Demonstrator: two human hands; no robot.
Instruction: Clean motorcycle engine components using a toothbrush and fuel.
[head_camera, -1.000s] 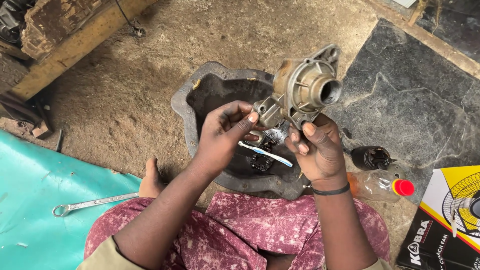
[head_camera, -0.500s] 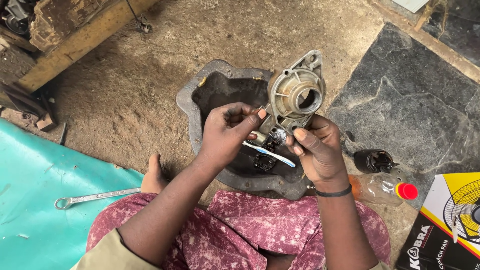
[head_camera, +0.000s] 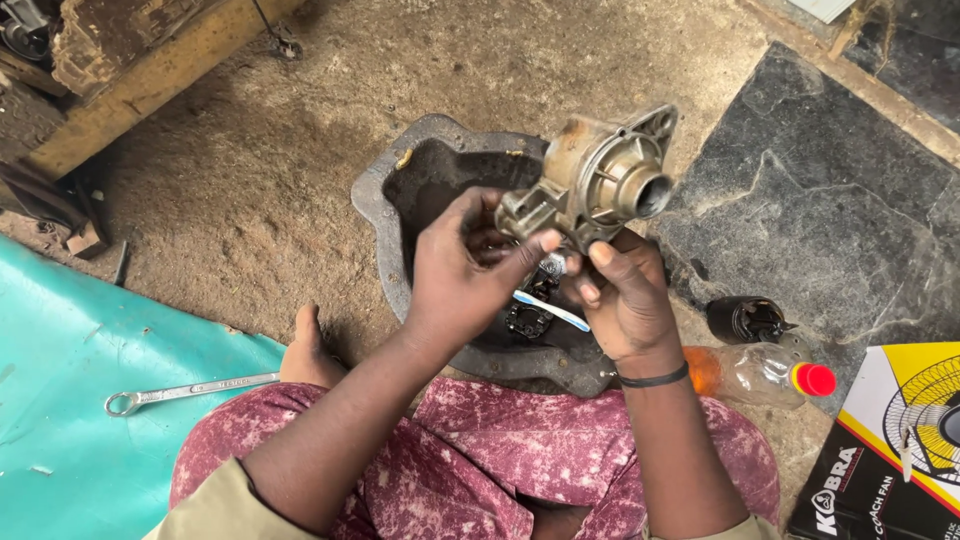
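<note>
Soft even daylight, faint shadows, sharp focus, no glare

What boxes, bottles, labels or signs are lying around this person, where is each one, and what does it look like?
Cardboard box: bottom right corner on the ground, flat and rectangular, black and yellow with white edging and a picture of a fan.
Plastic bottle: lying on its side just left of the box, near the right hand; clear, with a red cap and a little orange liquid at its base end. No label visible.
No signs or screens in view.
</note>
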